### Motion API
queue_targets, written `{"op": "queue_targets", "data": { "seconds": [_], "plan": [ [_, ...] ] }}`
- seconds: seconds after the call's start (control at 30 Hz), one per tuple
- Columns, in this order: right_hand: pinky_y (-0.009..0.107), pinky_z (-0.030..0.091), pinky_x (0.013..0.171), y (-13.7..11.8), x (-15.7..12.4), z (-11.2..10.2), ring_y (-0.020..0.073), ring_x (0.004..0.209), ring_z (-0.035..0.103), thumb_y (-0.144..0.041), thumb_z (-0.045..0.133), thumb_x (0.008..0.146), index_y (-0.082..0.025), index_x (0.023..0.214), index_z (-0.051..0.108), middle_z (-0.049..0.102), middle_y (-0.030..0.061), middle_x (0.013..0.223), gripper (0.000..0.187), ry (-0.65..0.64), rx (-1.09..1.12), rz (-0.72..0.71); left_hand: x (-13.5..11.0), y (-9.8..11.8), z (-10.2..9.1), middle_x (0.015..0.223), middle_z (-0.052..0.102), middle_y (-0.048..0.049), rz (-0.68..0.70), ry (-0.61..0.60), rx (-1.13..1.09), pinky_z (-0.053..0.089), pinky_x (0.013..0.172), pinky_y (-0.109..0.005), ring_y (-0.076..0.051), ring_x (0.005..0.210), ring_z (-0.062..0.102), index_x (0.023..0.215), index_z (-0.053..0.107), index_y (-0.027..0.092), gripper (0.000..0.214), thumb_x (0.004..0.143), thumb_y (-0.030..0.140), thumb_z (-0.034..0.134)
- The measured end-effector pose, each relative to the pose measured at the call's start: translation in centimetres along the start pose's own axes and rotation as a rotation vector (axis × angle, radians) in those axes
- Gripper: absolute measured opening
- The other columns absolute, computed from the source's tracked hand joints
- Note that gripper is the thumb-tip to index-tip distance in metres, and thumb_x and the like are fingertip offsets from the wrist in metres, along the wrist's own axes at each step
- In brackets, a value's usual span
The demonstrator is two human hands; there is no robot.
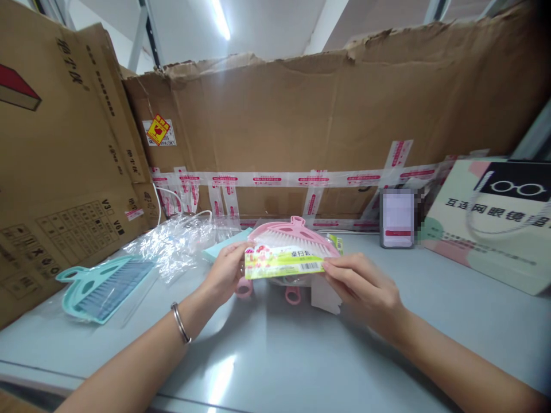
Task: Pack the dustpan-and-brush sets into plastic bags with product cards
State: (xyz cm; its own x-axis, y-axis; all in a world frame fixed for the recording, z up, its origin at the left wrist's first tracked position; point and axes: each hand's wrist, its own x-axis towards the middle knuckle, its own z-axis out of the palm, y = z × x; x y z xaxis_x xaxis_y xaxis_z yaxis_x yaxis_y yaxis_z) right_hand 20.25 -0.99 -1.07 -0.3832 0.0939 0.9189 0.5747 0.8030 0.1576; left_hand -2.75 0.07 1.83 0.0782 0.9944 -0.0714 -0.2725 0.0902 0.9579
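Observation:
Both my hands hold a yellow-green printed label card (282,267) with a barcode over the middle of the table. My left hand (226,269), a metal bangle on its wrist, is closed on the card's left end. The thumb and fingers of my right hand (364,287) pinch the right end. Right behind the card is a pink dustpan and brush set (297,230) with pale bristles. Pink handle loops (293,295) show below the card. I cannot tell whether card and set are joined. A white piece (326,295) hangs or lies beside my right fingers.
At left, a turquoise dustpan and brush (107,289) lies in clear plastic. Crumpled clear plastic (172,249) is behind it. A phone (398,218) and a white printed bag (491,223) stand at right. Large cardboard boxes (275,115) wall off the grey table (275,355).

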Motion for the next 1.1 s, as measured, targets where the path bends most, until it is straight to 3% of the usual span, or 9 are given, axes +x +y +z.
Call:
{"op": "queue_targets", "data": {
  "seconds": [0.17,0.3,0.4,0.63,0.8,0.9,1.0,1.1],
  "plan": [
    [0.025,0.045,0.057,0.8,0.7,-0.4,0.0134,0.065,0.053,-0.005,0.047,0.083,-0.021,0.083,0.056,0.057,0.0034,0.073,0.018,-0.126,-0.092,0.074,0.1,0.2,0.0,0.057,0.065,-0.0035,0.013,0.077,0.026,0.043,0.048,-0.020,-0.009,0.045,0.055,0.066,0.060,0.013,0.011,0.071,0.023,0.060],
    [0.026,0.044,0.058,1.0,0.6,-0.3,0.0141,0.069,0.054,-0.008,0.046,0.085,-0.021,0.091,0.058,0.059,0.0048,0.077,0.019,-0.243,-0.025,0.078,0.1,0.2,0.0,0.058,0.066,-0.0041,-0.013,0.132,0.051,0.040,0.045,-0.018,-0.008,0.044,0.054,0.065,0.060,0.013,0.013,0.072,0.025,0.060],
    [0.029,0.044,0.063,0.8,0.4,0.0,0.0155,0.074,0.056,-0.007,0.047,0.084,-0.020,0.098,0.058,0.062,0.0060,0.083,0.022,-0.262,0.025,0.026,0.3,-0.3,-0.1,0.058,0.065,-0.0047,-0.021,0.107,0.076,0.038,0.043,-0.017,-0.009,0.047,0.056,0.068,0.064,0.013,0.017,0.072,0.029,0.061],
    [0.031,0.043,0.068,0.7,0.1,0.5,0.0161,0.080,0.060,-0.005,0.045,0.084,-0.019,0.093,0.059,0.067,0.0042,0.087,0.022,-0.314,0.139,0.033,0.5,-0.7,-0.1,0.061,0.067,-0.0073,-0.071,0.051,0.163,0.036,0.040,-0.016,-0.010,0.050,0.060,0.068,0.064,0.014,0.019,0.073,0.031,0.058],
    [0.031,0.045,0.067,0.8,-0.5,1.0,0.0141,0.070,0.062,-0.006,0.047,0.084,-0.018,0.089,0.059,0.068,0.0022,0.078,0.018,-0.324,0.112,0.112,0.3,-0.2,-0.1,0.061,0.066,-0.0077,-0.089,-0.015,0.303,0.042,0.044,-0.018,-0.011,0.049,0.060,0.068,0.058,0.014,0.019,0.074,0.031,0.055],
    [0.030,0.047,0.071,0.7,-0.9,1.3,0.0132,0.073,0.063,-0.004,0.046,0.083,-0.019,0.091,0.059,0.070,0.0015,0.081,0.021,-0.317,0.191,0.087,0.5,-0.4,-0.4,0.069,0.066,-0.0064,-0.036,-0.011,0.422,0.039,0.040,-0.017,-0.012,0.049,0.061,0.082,0.054,0.015,0.015,0.070,0.023,0.057],
    [0.031,0.049,0.072,0.7,-1.1,1.4,0.0146,0.076,0.065,-0.006,0.047,0.082,-0.019,0.090,0.058,0.070,0.0022,0.084,0.018,-0.318,0.210,0.100,0.7,-0.9,-1.0,0.093,0.063,-0.0047,0.067,0.028,0.585,0.036,0.035,-0.017,-0.009,0.043,0.058,0.108,0.040,0.023,0.049,0.064,0.013,0.058],
    [0.032,0.050,0.069,0.9,-1.0,1.3,0.0172,0.076,0.065,-0.011,0.046,0.083,-0.019,0.088,0.058,0.070,0.0037,0.083,0.015,-0.368,0.138,0.200,0.8,-1.2,-1.4,0.103,0.057,-0.0056,0.197,0.012,0.780,0.041,0.039,-0.019,-0.008,0.046,0.057,0.121,0.028,0.026,0.060,0.069,0.016,0.055]
  ]
}}
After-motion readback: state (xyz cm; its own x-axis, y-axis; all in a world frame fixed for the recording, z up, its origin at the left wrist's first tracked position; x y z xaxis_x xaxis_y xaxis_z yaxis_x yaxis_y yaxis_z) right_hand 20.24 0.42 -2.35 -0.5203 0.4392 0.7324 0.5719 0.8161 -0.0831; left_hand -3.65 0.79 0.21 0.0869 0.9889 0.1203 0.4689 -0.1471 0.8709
